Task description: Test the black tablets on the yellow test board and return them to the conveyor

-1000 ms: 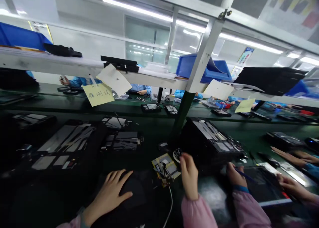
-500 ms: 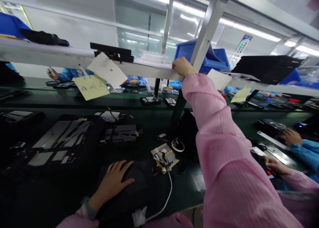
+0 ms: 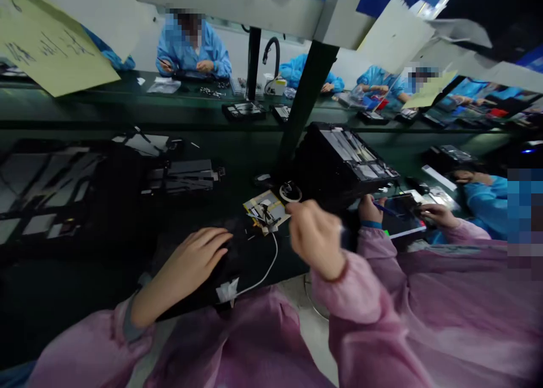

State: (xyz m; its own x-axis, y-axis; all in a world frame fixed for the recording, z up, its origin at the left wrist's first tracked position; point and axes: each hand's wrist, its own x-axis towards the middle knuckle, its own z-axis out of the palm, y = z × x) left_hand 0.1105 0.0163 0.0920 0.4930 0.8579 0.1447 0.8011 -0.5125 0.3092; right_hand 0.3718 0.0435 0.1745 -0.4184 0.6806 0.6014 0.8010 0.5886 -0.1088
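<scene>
The dark green bench (image 3: 254, 263), smooth and faintly glossy, ran beneath everything. A soft, wrinkled pink sleeve (image 3: 356, 292) covered the person's right arm; swung carelessly outward, it could perhaps have knocked the tall, square-cornered black stack (image 3: 343, 164), topped with flat grey strips, and shifted its upper layers. The near-black flat panel (image 3: 224, 266), dull and hard to make out, lay in front of the person, under the left hand (image 3: 190, 263), which rested open with its fingers slightly parted; uneven pressure there might have made it skid. The right hand (image 3: 316, 235) hung with curled fingers, too blurred to tell whether they pinched anything. Near it lay a thin, squarish, yellow-edged piece (image 3: 263, 210), cluttered with dark bits. From this curved a bendy white cable (image 3: 274, 261), which a snag could have tugged, dragging the piece along. Crumpled, translucent wrap (image 3: 228, 290) sat by the cable's near end, and a rounded white ring (image 3: 291, 192) lay just beyond the piece.
</scene>
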